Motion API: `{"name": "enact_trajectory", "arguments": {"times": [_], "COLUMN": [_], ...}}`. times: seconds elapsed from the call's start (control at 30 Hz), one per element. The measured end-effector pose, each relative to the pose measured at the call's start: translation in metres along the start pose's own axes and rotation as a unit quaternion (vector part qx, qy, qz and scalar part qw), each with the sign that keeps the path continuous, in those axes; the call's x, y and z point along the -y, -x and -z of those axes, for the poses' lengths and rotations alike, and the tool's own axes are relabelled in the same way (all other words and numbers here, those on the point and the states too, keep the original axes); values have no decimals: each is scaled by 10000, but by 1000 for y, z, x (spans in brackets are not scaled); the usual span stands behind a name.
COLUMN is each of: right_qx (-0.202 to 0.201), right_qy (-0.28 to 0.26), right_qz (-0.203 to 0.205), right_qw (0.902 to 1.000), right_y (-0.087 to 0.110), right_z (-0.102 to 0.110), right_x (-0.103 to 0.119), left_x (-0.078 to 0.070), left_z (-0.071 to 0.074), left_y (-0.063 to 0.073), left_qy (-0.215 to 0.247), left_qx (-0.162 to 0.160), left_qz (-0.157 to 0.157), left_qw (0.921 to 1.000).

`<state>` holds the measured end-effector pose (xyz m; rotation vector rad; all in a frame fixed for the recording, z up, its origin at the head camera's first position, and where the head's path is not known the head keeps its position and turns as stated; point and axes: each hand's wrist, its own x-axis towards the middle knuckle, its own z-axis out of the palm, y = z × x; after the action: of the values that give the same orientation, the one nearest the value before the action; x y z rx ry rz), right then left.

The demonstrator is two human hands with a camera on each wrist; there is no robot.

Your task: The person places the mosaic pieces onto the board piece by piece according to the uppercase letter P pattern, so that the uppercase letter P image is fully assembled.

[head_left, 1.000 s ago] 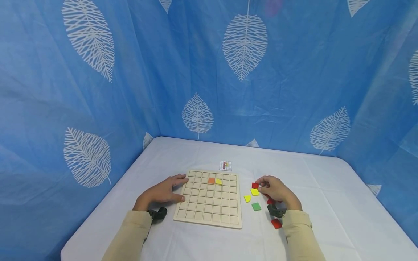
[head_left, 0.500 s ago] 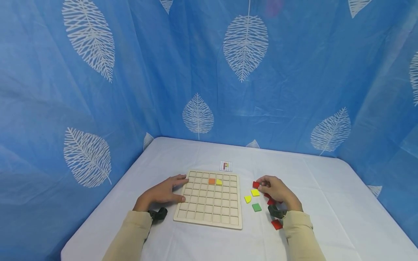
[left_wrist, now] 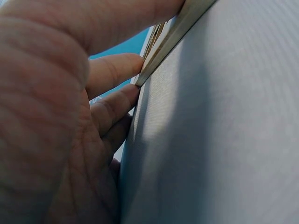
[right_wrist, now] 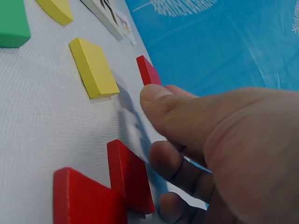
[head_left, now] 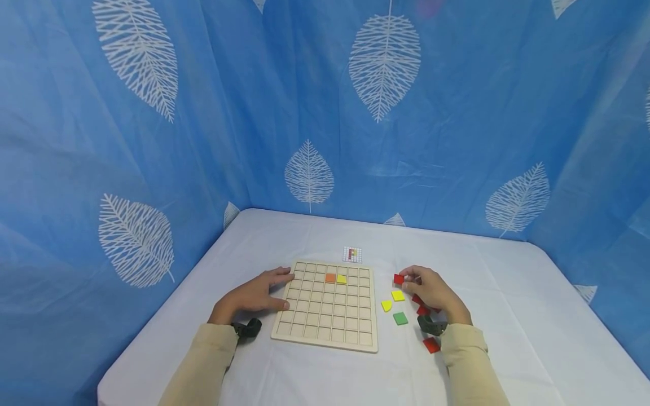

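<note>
A pale wooden grid board (head_left: 325,332) lies on the table. An orange square tile (head_left: 330,278) and a yellow tile with a cut corner (head_left: 342,279) sit side by side in its upper cells. My left hand (head_left: 259,292) rests at the board's left edge, thumb and fingers spread apart; the left wrist view shows fingertips against the rim. To the right of the board, my right hand (head_left: 430,288) pinches a red square tile (right_wrist: 148,71) between thumb and forefinger. Below that hand lie more red tiles (right_wrist: 131,179), partly hidden by it in the head view.
Right of the board lie a yellow square tile (head_left: 398,295), a yellow rounded tile (head_left: 387,305) and a green tile (head_left: 400,318). Another red tile (head_left: 431,345) is near the right wrist. A small printed grid card (head_left: 352,254) lies beyond the board. Blue curtain (head_left: 315,113) encloses the table.
The right hand and its red tile have moved slightly farther from the body, widening the gap to the yellow square tile. The left hand stays at the board. The head view has tilted a little.
</note>
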<state>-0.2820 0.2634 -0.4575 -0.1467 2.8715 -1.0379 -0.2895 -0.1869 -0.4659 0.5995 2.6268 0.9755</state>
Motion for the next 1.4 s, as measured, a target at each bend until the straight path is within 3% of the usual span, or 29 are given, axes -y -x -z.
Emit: {"name": "enact_trajectory", "arguments": {"times": [0.23,0.57,0.8,1.4], "right_qx": [-92,-289,-441,-678], "right_qy": [-40,204,273,309], "right_qz": [-33,442,552,1349], "right_qw": [9999,9984,9971,9881], "right_y": [1,0,2,-9], "right_z": [-1,0,8,-4], "right_x": [6,18,25,55], "left_x": [0,5,5,7], "left_z": [0,2,2,1], "left_y": [-2,-2,-2,0], "left_qy": [8,17,63,8], "left_qx": [-1,89,72,42], "left_qz": [61,-276,-282,-229], "left_qw": [10000,9996,9996,9997]}}
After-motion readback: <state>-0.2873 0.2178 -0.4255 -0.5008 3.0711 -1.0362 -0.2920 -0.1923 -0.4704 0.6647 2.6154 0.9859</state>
